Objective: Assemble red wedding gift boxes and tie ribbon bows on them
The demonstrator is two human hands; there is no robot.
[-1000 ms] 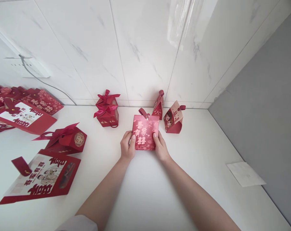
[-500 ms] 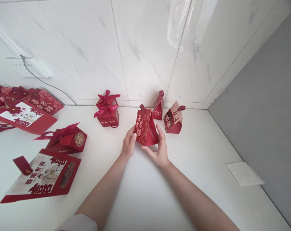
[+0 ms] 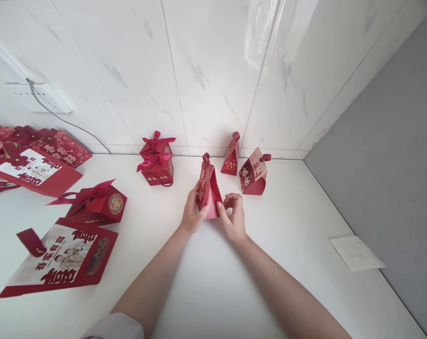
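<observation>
A red triangular gift box (image 3: 210,205) with a ribbon loop on top stands on the white tabletop, its open pink-red side facing me. My left hand (image 3: 192,214) is wrapped around its left side, thumb at the lower front edge. At the lower right edge, my right hand (image 3: 234,219) has its thumb on the box and its fingers curled; some fingertips are hidden. Behind the box is a narrow red triangular box (image 3: 230,159). A pink-and-red box (image 3: 253,176) with a cartoon figure stands to its right.
Two red boxes with bows (image 3: 160,170) stand near the tiled wall (image 3: 213,70). On the left are a bow-tied red box (image 3: 109,207), a large red-and-white box (image 3: 63,256) and several flat red packages (image 3: 67,146). A white card (image 3: 357,253) lies by the grey panel on the right.
The triangular box has been turned, so its open side faces me and its printed face is angled left. My right hand has shifted to the box's right edge, its fingers now curled.
</observation>
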